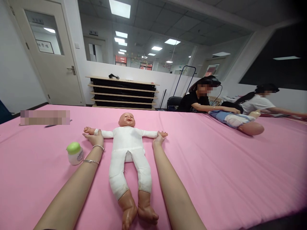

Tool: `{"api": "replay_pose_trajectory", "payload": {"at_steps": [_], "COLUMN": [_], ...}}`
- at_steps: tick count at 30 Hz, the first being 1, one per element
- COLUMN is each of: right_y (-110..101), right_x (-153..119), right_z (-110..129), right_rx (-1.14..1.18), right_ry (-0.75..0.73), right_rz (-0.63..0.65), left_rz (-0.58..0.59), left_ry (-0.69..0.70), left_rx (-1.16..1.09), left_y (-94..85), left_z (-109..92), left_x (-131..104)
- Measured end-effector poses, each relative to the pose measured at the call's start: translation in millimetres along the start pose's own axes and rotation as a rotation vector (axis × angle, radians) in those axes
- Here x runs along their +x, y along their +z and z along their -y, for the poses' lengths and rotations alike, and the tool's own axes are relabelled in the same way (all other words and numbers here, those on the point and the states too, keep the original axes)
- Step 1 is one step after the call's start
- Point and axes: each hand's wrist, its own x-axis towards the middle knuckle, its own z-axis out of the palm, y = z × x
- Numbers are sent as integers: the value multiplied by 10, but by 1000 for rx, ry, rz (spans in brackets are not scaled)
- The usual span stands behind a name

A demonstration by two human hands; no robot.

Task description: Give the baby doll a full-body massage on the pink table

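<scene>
A cloth-bodied baby doll (128,140) is laid face-up on the pink-covered surface (216,175), arms stretched out to both sides, w/ one wrist held in the L hand (95,138) and the opp. wrist in the R hand (157,140); the fingers are curled round the doll's arms, tho grip pressure can't be told. For this hold to be done well, both arms should prob. be kept level and evenly supported, w/o twist at the wrists. A green-lidded jar (75,155) is seen just beside the L forearm, so knocks should be avoided.
</scene>
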Motion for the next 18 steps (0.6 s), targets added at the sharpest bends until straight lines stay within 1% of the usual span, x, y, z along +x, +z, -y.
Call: {"api": "replay_pose_trajectory", "payload": {"at_steps": [2,3,6,8,11,14,16,18], "right_y": [-11,-18,-35,-22,53,170,240,291], "right_x": [-31,-42,-75,-124,-285,-533,-689,-798], "right_z": [28,46,120,183,273,330,349,359], "right_rx": [-41,-61,-120,-161,-205,-285,-389,-504], "right_ry": [-31,-52,-132,-192,-278,-349,-407,-513], "right_rz": [29,50,127,187,267,391,529,704], "left_rz": [22,35,47,63,140,247,340,411], "left_ry": [-91,-106,-57,1,172,428,603,759], "left_rx": [-23,-27,5,48,76,75,91,126], "left_y": [-38,-58,-107,-123,-110,-51,2,48], "left_z": [-65,-95,-177,-231,-301,-315,-292,-268], "left_x": [-32,-48,-105,-162,-274,-372,-403,-410]}}
